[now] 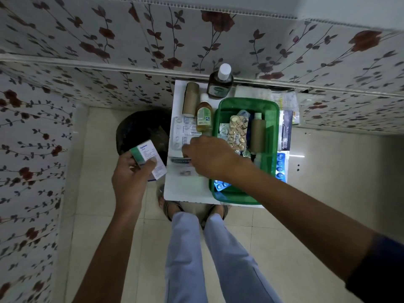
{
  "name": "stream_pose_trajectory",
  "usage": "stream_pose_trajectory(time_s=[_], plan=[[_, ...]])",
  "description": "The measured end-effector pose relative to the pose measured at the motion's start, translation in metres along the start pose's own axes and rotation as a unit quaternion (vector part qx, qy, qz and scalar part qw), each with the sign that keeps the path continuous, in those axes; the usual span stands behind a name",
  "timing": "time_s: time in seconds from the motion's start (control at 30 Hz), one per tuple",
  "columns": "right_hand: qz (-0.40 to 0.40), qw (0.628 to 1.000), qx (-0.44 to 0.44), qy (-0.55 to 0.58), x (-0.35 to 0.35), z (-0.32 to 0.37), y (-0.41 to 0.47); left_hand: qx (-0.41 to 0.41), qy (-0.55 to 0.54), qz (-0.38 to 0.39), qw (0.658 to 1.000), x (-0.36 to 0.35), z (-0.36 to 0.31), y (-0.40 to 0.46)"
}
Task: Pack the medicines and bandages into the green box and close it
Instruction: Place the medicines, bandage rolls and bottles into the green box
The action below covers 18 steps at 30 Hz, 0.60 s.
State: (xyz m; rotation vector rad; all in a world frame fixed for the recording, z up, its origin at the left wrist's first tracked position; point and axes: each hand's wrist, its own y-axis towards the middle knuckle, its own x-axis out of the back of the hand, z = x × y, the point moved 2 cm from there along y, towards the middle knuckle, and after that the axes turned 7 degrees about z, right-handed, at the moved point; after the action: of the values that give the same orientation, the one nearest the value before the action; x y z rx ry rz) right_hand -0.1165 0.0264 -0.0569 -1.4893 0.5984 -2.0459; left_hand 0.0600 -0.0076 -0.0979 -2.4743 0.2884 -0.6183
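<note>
The green box stands open on a small white table, holding gold pill strips, a tan bottle and blue blister packs. My left hand holds a white and green medicine carton left of the table, over the floor. My right hand reaches across the box's left rim, fingers curled over silver blister strips lying on the table; whether it grips one is hidden. A small amber bottle, a brown bandage roll and a dark bottle stand behind.
A flowered wall runs behind the table. More packets and a blue blister strip lie right of the box. A dark round bin sits on the tiled floor to the left. My legs and sandalled feet stand at the table's front edge.
</note>
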Motion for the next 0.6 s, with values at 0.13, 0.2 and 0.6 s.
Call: stream_pose_trajectory(time_s=[0.13, 0.2, 0.6], plan=[[-0.137, 0.958, -0.058, 0.245, 0.023, -0.036, -0.066, -0.022, -0.058, 0.014, 0.998, -0.008, -0.021, -0.013], [-0.206, 0.918, -0.131, 0.311, 0.024, -0.059, -0.103, -0.03, -0.065, 0.029, 0.997, -0.017, -0.03, -0.018], [-0.165, 0.951, -0.155, 0.213, -0.068, -0.064, -0.099, -0.09, 0.005, 0.153, 0.984, -0.09, -0.06, -0.048]])
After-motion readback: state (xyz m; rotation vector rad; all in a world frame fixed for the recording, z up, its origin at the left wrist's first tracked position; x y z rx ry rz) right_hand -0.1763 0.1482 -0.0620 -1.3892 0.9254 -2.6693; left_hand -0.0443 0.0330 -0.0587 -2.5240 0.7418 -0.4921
